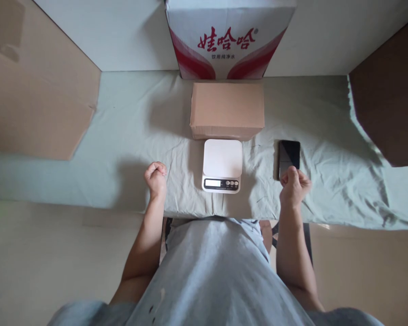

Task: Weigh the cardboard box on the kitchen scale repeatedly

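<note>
A white kitchen scale (222,165) sits in the middle of the cloth-covered table (129,136), its display facing me. My left hand (156,177) rests as a closed fist on the cloth to the left of the scale, holding nothing. To the right, my right hand (294,184) is curled shut with nothing visible in it, just below a black phone (289,156) lying flat; whether it touches the phone's near edge is unclear. A plain brown cardboard box (227,110) lies right behind the scale.
A white carton with red lettering (228,38) stands against the back wall behind the brown box. Cardboard panels flank the table at the left (34,90) and right (391,90). More cardboard lies below the table's near edge.
</note>
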Tool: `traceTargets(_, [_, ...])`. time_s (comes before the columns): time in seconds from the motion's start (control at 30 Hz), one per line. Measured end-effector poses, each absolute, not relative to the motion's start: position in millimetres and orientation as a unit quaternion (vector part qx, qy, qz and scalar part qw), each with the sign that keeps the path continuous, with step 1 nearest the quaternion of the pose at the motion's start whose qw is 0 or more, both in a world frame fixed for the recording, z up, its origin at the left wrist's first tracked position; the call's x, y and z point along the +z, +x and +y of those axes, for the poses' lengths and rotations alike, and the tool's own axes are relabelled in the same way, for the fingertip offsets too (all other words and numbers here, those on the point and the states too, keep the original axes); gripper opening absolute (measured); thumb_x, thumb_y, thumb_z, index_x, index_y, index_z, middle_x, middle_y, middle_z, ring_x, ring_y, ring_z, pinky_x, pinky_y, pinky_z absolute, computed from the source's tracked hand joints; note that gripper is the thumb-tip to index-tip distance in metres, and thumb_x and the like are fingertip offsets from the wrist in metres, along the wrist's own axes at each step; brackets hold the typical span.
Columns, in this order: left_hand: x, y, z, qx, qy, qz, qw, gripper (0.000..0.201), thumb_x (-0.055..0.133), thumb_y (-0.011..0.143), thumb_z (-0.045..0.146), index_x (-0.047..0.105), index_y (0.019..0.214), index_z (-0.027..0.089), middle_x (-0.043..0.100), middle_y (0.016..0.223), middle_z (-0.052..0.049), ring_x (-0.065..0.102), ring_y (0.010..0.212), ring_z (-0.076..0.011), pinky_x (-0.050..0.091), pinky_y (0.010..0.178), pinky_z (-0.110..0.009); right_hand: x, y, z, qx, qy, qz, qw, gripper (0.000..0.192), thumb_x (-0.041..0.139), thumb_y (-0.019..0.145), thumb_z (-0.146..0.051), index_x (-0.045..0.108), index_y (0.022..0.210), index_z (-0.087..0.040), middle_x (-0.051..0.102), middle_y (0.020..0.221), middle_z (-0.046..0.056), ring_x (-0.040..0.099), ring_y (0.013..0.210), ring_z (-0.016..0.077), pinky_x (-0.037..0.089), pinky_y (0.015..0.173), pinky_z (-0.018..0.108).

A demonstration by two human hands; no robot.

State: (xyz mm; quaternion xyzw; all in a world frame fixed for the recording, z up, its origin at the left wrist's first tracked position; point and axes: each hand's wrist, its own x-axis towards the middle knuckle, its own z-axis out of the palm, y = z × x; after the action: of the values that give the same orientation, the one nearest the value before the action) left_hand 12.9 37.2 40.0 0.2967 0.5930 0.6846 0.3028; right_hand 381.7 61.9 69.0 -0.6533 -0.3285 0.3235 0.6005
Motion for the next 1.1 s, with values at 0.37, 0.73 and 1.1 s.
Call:
traceTargets(0.37, [41.8, 19.6, 41.3, 0.677, 0.304, 0.588, 0.321, 0.012, 0.042, 0.049, 0.008, 0.04, 0.046, 0.019, 0.038, 0.044, 0.005, 0.037, 0.046, -0.0079, 0.027, 0.049, -0.022, 67.7, 379.3, 64.8, 0.329, -0.65, -0.333, 0.599, 0.054, 0.071, 0.068, -0.052, 0.037, 0.042, -0.019, 0.035, 0.04, -0.007, 0.029, 0.039, 0.0034, 0.019, 0.04, 0.021])
traceTargets(0.73, [43.3, 21.8, 41.8, 0.654, 0.302, 0.615, 0.321, 0.014, 0.043, 0.053, 0.007, 0.038, 0.047, 0.018, 0.037, 0.046, 0.004, 0.037, 0.047, -0.008, 0.028, 0.051, -0.022, 65.6, 375.4, 67.5, 0.331, -0.654, -0.331, 0.594, 0.054, 0.071, 0.068, -0.051, 0.037, 0.041, -0.019, 0.034, 0.038, -0.008, 0.028, 0.038, 0.0034, 0.019, 0.04, 0.022])
traceTargets(1.1, [48.6, 31.2, 79.9, 0.587, 0.356, 0.65, 0.327, 0.015, 0.057, 0.077, 0.022, 0.069, 0.085, 0.021, 0.073, 0.093, -0.004, 0.067, 0.088, -0.0147, 0.053, 0.08, -0.026, 72.9, 359.9, 97.1, 0.354, -0.619, -0.4, 0.575, 0.026, 0.063, 0.078, -0.044, 0.069, 0.082, -0.019, 0.067, 0.07, -0.001, 0.061, 0.061, 0.0093, 0.049, 0.057, 0.023])
